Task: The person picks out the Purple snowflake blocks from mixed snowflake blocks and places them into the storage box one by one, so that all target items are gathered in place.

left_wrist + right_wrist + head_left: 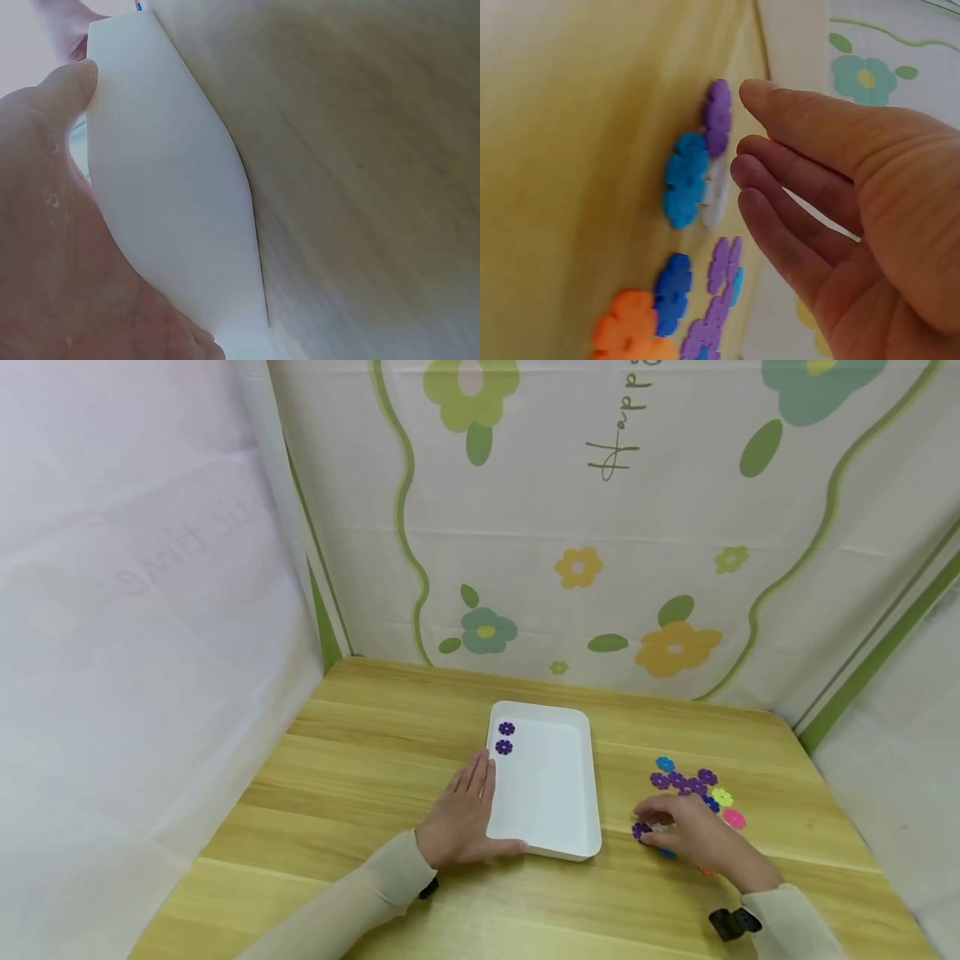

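A shallow white tray [551, 793] lies on the table, and two purple flower-shaped discs [504, 747] sit in its far left corner. My left hand [461, 822] rests along the tray's left side with straight fingers, its thumb reaching across the near edge. Over the near-left part of a loose group of discs is my right hand [701, 835]. Its bent fingertips are close to a purple disc [718, 118], with a gap visible in the right wrist view. Beside that disc lie a light blue disc [685, 180] and a white disc [716, 195].
More purple discs [677, 780] lie farther back, with a yellow disc [722, 797] and a pink disc [734, 819]. A dark blue disc [673, 294] touches an orange one [626, 326]. Printed white curtains [525, 527] stand behind the wooden table [360, 735].
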Demonstrator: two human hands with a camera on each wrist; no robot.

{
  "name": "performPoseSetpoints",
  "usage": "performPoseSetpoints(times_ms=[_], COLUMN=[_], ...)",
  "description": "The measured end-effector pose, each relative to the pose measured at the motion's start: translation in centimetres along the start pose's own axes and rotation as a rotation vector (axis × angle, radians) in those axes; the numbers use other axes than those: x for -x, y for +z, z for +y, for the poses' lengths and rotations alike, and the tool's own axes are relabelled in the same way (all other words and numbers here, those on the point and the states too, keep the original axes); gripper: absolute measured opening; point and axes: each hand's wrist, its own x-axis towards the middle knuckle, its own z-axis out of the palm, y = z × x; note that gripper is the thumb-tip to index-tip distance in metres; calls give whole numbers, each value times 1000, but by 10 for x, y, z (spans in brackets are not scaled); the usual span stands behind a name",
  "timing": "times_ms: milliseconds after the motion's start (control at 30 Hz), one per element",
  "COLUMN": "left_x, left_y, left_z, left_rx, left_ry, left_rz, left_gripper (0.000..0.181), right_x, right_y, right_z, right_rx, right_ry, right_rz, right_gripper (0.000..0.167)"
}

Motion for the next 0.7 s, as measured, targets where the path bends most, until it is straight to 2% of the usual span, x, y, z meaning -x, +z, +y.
performPoseSetpoints(times_ms=[200, 400, 500, 700], left_x=[-1, 0, 0, 0], left_y=[7, 0, -2, -2], left_z=[-3, 0, 1, 1], left_rx=[-23, -8, -8, -1], left_ry=[7, 3, -4, -9], left_rz=[16, 6, -6, -11], left_gripper=[130, 129, 129, 130], right_x=[1, -1, -3, -8], right_y=[9, 9, 8, 2], right_z=[2, 2, 3, 4], right_rx=[32, 21, 14, -41], right_ry=[4, 27, 5, -65], right_rz=[20, 21, 11, -28], right_gripper=[28, 28, 26, 8])
